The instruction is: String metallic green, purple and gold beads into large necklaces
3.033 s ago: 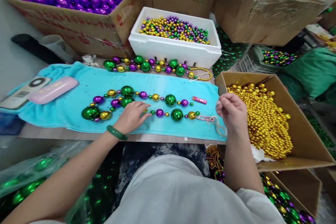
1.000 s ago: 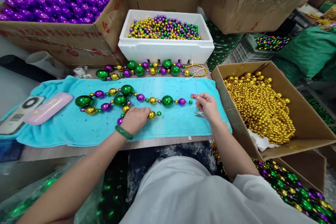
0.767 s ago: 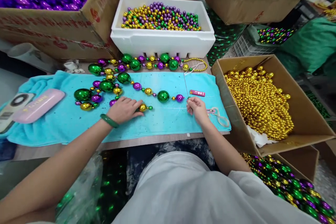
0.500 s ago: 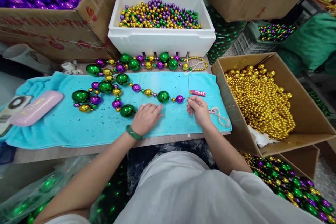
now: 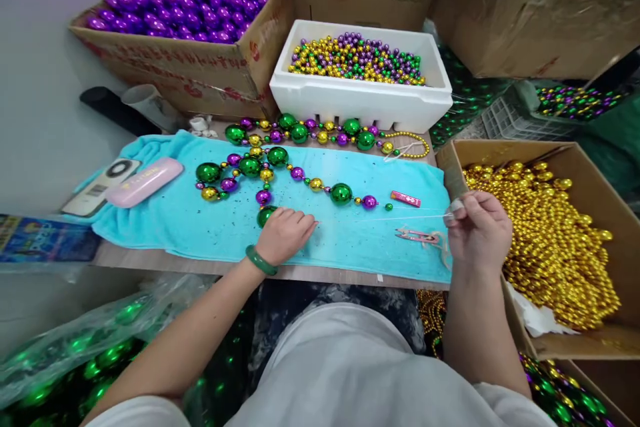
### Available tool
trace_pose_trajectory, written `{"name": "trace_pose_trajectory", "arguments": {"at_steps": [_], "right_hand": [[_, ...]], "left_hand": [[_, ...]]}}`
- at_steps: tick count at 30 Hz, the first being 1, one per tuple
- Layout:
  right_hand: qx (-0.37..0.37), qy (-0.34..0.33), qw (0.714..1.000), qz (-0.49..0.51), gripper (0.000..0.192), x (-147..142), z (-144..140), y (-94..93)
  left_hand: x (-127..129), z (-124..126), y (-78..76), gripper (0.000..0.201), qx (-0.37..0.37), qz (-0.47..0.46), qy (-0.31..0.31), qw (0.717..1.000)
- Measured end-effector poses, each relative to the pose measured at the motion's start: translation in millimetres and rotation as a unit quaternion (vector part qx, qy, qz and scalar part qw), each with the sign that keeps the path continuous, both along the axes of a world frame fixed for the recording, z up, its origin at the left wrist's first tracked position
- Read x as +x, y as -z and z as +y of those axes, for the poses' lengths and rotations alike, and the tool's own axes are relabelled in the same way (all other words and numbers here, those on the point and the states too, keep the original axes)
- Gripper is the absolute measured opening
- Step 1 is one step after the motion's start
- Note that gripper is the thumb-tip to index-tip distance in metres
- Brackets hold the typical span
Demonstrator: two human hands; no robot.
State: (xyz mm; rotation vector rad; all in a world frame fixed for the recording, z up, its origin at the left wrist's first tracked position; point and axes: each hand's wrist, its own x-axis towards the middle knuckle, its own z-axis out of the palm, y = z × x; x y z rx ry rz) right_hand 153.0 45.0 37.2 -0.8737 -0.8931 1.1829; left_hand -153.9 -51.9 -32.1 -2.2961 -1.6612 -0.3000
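The right hand is pinched shut on the end of a thin clear thread, held up at the edge of the turquoise towel and drawn taut leftward across it. The left hand lies flat, fingers together and pressed down on the towel, covering part of a green ball at the near end of the half-strung necklace of big green, purple and gold shiny beads.

I'd judge the stringing well along: most of that strand curls away from the left hand toward the towel's middle, with a bare stretch of thread left before the right hand. A finished-looking strand of similar beads lies beyond, before the white foam box of small mixed beads. Pink snips rest just beside the right hand.
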Motion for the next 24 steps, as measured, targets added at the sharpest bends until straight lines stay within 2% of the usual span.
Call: {"name": "trace_pose_trajectory", "arguments": {"at_steps": [4,9,14,19,24], "right_hand": [[-0.015,0.054,0.998,-0.009,0.017,10.3,12.6,10.3],[-0.115,-0.002,0.992,-0.046,0.023,6.8,18.9,44.5],[-0.141,0.036,0.989,-0.036,0.025,19.7,21.9,61.0],[-0.112,0.148,0.975,-0.121,0.016,69.2,29.5,58.4],[-0.06,0.273,0.924,-0.262,0.004,136.6,30.8,42.9]], "left_hand": [[-20.2,-3.8,7.1,0.033,-0.047,0.04,-0.017,0.998],[-51.1,4.2,11.2,0.038,-0.113,0.087,-0.056,0.988],[-82.8,8.8,12.0,0.036,-0.112,0.092,-0.066,0.987],[-105.0,7.1,19.6,0.038,-0.086,0.091,-0.04,0.991],[-125.6,3.5,27.5,0.042,-0.082,0.111,-0.006,0.99]]}}
